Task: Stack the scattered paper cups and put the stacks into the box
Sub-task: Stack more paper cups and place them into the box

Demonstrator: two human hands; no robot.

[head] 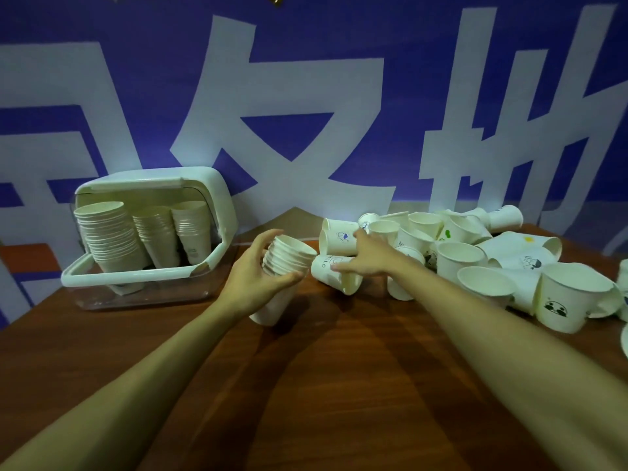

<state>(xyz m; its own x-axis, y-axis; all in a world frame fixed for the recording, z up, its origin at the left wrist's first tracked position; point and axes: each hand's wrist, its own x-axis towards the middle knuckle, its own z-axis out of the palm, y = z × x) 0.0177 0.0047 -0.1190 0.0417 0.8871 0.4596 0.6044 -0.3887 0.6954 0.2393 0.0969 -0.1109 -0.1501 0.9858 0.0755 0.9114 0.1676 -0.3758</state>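
Observation:
My left hand (253,278) grips a stack of white paper cups (289,258), tilted with its open end toward the upper right and its base near the table. My right hand (368,254) reaches into the pile of scattered cups (475,260) on the right; its fingers close around a cup lying on its side (331,270). The box (136,280), clear with a white rim and a raised white lid, stands at the left. Three cup stacks (112,236) lean inside it.
The brown wooden table (323,385) runs toward me between my forearms. A blue wall with large white characters (306,113) rises right behind the box and the pile. More cups reach the right edge of view (574,300).

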